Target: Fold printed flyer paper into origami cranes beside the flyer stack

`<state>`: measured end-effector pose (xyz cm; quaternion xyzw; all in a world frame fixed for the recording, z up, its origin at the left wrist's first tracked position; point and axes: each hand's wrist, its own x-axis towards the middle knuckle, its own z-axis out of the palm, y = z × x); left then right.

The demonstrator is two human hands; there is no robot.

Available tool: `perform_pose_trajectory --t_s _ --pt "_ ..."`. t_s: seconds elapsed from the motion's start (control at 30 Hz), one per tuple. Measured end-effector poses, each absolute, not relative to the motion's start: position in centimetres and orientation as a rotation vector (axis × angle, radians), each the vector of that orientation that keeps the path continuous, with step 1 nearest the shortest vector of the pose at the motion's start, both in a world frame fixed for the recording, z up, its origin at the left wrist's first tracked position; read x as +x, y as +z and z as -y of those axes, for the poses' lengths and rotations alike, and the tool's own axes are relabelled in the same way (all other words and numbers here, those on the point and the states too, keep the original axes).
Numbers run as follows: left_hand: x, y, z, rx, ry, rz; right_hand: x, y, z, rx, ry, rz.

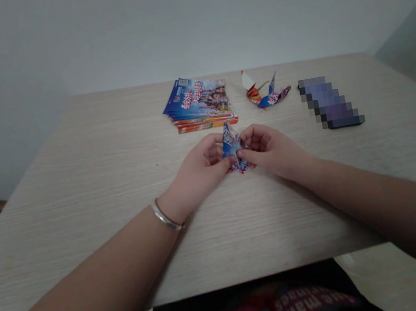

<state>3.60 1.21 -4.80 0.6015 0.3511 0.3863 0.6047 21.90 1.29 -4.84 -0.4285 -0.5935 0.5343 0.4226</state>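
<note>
Between my two hands is a small piece of folded printed paper (232, 143), blue with white and red print. It is kite-shaped, with a narrow point facing away from me. My left hand (211, 160), with a silver bangle on its wrist, pinches the paper's left side, thumb on top. On the right side my right hand (262, 148) grips it the same way, its thumb pressing near the middle. The fingers beneath the paper are partly hidden. Just beyond my hands lies a stack of printed leaflets (198, 101), fanned out a little.
Folded paper cranes (267, 94), orange and blue, rest at the back right of the wooden table (90, 197). A dark phone (329, 102), its screen blurred out, lies to their right. A pale wall (184, 20) rises behind the table's far edge.
</note>
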Motion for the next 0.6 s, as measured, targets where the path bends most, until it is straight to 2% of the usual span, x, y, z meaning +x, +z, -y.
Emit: perform_pose_trajectory --t_s 0.13,0.33,0.6 --pt "3.57 -4.43 -1.16 1.407 0.907 -0.784 21.76 -4.62 -0.92 -1.099 1.227 1.488" --pt "3.46 -3.94 -0.96 1.462 0.877 -0.892 21.95 -4.52 -0.80 -1.102 1.273 1.527" --pt "3.54 -3.82 -1.03 1.406 0.888 -0.956 22.39 -4.64 -0.87 -1.221 1.062 1.588"
